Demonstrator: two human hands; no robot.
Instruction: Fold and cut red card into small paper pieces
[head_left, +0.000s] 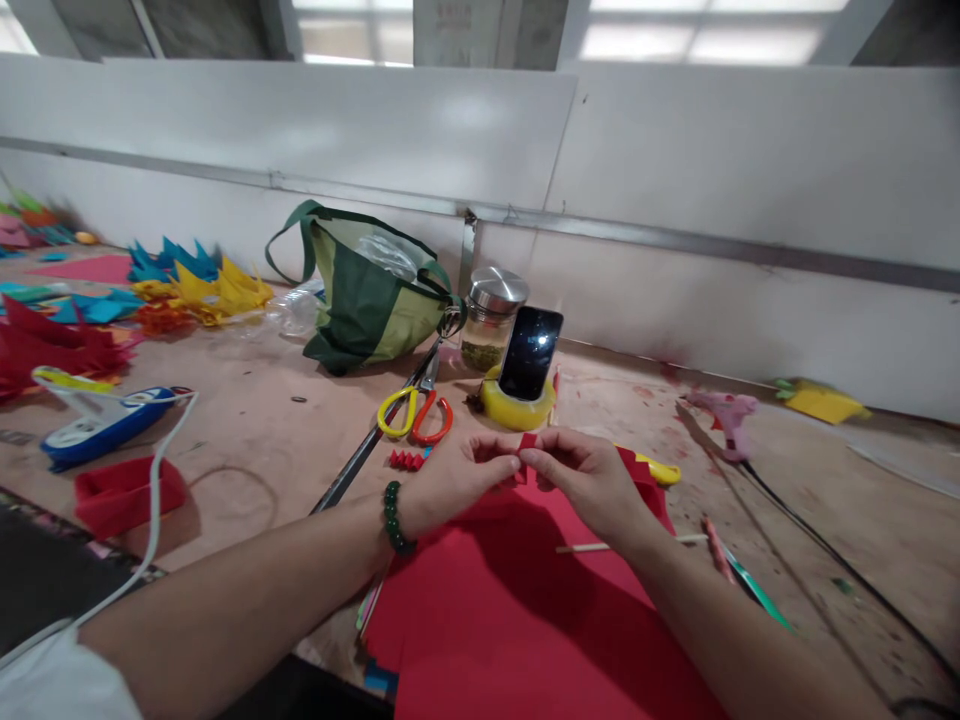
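- So the thing in play is one little red strip (528, 441), plain and narrow. A short end pokes up above the fingertips and a bit more shows below; the rest is covered, so I can't tell if it's folded.
- It's right at the centre of my clock (12 = far side of the table (247, 400)), held up over the red paper (525, 630), which lies at 6.
- Two hands on it: the left hand (469, 468) pinches one side between thumb and fingers, nearly closed; the right hand (589, 475) does the same on the other side, thumb against the red.
- One zigzag-folded red piece (406, 460) at 9, just beside the left hand.
- One pair of scissors (414, 415) around 10, one yellow handle, one orange-red.
- One phone (531, 350) at 12, propped up on one yellow tape roll (517, 407).
- One lidded glass jar (487, 325) between 11 and 12, and one green bag (375, 300) between 10 and 11.
- One pink glue gun (726, 412) between 2 and 3, well apart from the right hand.
- One thin pale stick (581, 548) at 5, passing under the right forearm.
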